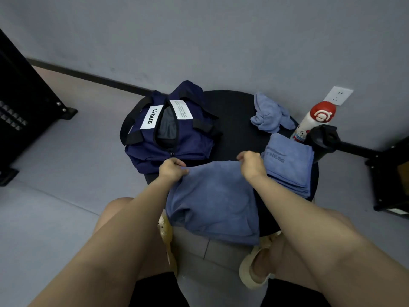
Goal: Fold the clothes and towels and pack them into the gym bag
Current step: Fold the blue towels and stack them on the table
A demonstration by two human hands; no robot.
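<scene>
**Towel half off the desk: mind the hanging end**

Your left hand [172, 169] and right hand [251, 163] are apart, each pinching the far edge of the blue towel [210, 200] at its own corner. The towel lies at the near edge of the round black desk [234, 111], its held edge running left to right across the desk, its long axis running from there toward you. The near end drapes over the desk edge and hangs above your feet.

The risk, as I judge it, is that hanging end. Most of the cloth seems to be off the desk, so if you loosen either pinch the weight could drag the whole towel to the floor. An uneven pull would skew the fold.

The folded towel [287, 165] sits just beside your right hand at the right edge; a wide sweep could knock it askew. The gym bag [177, 138] stands on the left side, mouth open and pointing up, its zip running away from you. A crumpled cloth [269, 117] waits at the far right.
</scene>
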